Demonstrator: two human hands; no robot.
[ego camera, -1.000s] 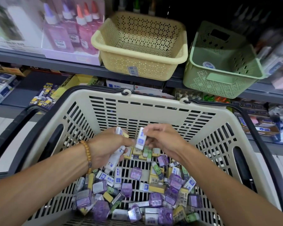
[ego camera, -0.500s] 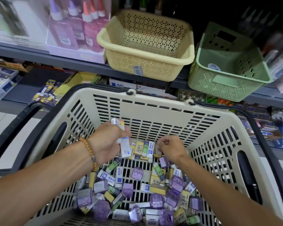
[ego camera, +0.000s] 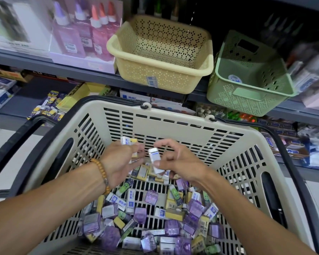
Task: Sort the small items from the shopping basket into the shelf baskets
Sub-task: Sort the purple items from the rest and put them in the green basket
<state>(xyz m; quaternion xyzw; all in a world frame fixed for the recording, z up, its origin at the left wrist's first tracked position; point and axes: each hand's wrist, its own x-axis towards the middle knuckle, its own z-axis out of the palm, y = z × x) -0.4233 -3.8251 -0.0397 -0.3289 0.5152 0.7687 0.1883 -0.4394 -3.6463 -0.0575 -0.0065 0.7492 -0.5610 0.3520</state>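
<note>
Both hands hang inside the shopping basket (ego camera: 173, 126), above the pile of small items (ego camera: 155, 218) on its slatted floor. The right hand (ego camera: 180, 161) pinches a white eraser (ego camera: 155, 160) with a blue label between thumb and fingers; the eraser stands nearly upright, clear of the pile, and its lower end is partly hidden behind the thumb. The left hand (ego camera: 118, 161) is curled round several erasers (ego camera: 128, 141), of which only a white end and a yellow end stick out above the fingers (how many it grips cannot be counted, since the palm faces away). The fingertips of the two hands are blurred where they come near each other, so it is hard to say whether they touch. A bead bracelet (ego camera: 101, 173) sits on the left wrist. The pile mixes purple, yellow, white and green packets; the forearms cover its edges and the bottom of the frame cuts it off. On the shelf (ego camera: 44, 61) above, a yellow basket (ego camera: 160, 70) and a green basket (ego camera: 247, 89) stand side by side; their near walls hide part of their floors, and the green one probably has only a round sticker inside. Glue bottles (ego camera: 85, 34) stand left of the yellow basket, and the goods at far right are smeared.
</note>
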